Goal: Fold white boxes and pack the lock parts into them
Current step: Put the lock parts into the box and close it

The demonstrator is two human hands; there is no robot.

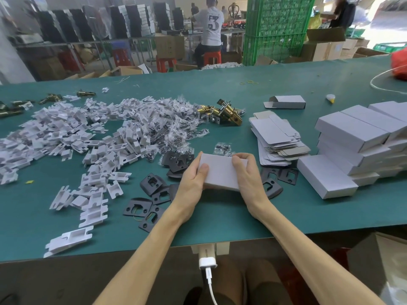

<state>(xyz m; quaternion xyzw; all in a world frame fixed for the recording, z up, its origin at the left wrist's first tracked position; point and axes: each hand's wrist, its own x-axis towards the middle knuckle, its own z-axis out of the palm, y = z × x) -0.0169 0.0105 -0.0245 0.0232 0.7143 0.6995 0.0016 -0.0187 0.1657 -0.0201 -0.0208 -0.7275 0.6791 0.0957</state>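
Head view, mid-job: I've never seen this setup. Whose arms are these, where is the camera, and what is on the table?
No machine here: a person works with bare hands, and the single picture comes from a camera on their head, looking down. The left hand and right hand both grip one folded white box over the green table. To the right lie a stack of flat box blanks and a pile of finished boxes. To the left spread white plastic inserts and bagged screws. Black plates lie around the hands, brass latches farther back.
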